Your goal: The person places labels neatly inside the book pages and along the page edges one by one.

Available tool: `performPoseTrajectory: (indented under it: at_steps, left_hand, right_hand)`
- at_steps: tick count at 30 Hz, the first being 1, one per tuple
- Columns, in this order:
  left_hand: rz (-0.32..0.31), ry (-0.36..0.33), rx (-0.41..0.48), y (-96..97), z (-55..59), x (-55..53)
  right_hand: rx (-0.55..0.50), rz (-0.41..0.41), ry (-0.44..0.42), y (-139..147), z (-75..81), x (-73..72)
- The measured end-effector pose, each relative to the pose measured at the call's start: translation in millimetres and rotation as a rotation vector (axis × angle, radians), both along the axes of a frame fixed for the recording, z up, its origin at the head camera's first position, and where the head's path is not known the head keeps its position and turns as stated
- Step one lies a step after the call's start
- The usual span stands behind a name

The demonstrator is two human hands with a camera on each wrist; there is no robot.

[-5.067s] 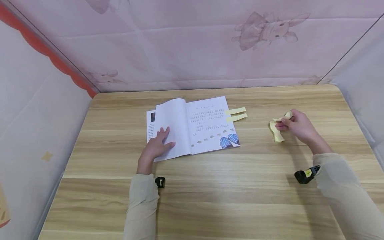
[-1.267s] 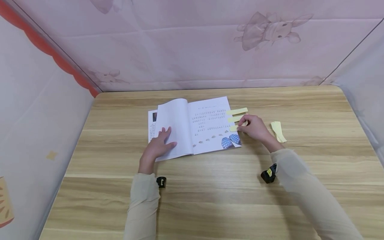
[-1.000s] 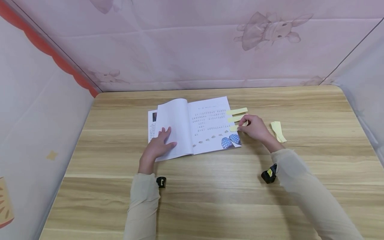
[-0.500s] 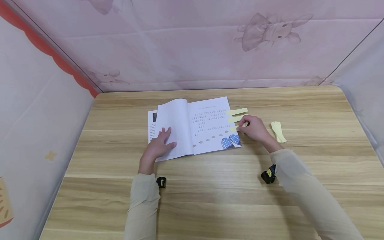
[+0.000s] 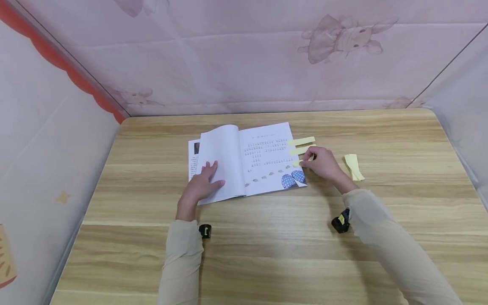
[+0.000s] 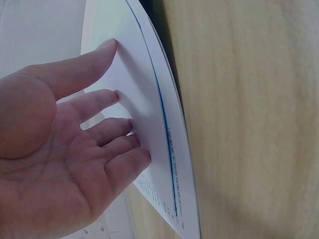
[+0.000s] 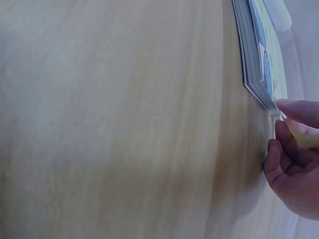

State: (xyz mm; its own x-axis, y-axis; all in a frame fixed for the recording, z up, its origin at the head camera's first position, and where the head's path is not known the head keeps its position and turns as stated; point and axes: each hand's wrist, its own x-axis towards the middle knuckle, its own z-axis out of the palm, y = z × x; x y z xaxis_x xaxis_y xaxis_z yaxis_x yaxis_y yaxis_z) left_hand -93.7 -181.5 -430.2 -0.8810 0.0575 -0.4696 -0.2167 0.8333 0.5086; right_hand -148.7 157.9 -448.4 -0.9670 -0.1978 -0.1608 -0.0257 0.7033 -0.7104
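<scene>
An open book (image 5: pixel 267 159) lies on the table, its right page printed with text and blue spotted shapes. My left hand (image 5: pixel 200 186) rests on the blank left page with fingers spread; in the left wrist view the fingertips of this hand (image 6: pixel 75 139) touch the paper. At the right page's edge, my right hand (image 5: pixel 323 162) pinches a pale yellow paper strip (image 5: pixel 296 164) between thumb and forefinger. The right wrist view shows this strip (image 7: pixel 305 141) bending out past the thumb. Above it, two similar strips (image 5: pixel 303 141) stick out from the page edge.
Loose yellow strips (image 5: pixel 353 166) lie overlapping on the wooden table (image 5: pixel 267 254), right of my right hand. A pink fabric wall (image 5: pixel 228 63) stands behind the table, with pale side walls (image 5: pixel 45 140) at left and right. Black cameras (image 5: pixel 341 221) sit at both wrists.
From the far right, my right hand has moved left to the book with one strip; the other strips it held now lie on the table. Over the last second it has barely shifted.
</scene>
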Motion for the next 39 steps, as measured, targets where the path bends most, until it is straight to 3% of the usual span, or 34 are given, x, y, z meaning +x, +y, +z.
performPoseTrajectory:
  at_steps: [12,22,35,39]
  left_hand:
    - [0.002,-0.006,-0.002,-0.4,0.3,-1.9]
    - [0.001,-0.01,0.002,-0.7,-0.4,-2.7]
    - [0.0,-0.011,0.001,-0.6,-0.7,-1.9]
    - [-0.008,-0.012,-0.006,-0.1,0.4,-1.8]
  right_hand:
    - [0.02,0.014,0.024,-1.0,-0.9,-1.6]
    - [-0.026,0.013,-0.021,5.0,14.6,-1.4]
    - [-0.051,0.079,0.125,15.5,40.7,-0.2]
    - [-0.098,0.122,0.111,14.4,40.6,-0.5]
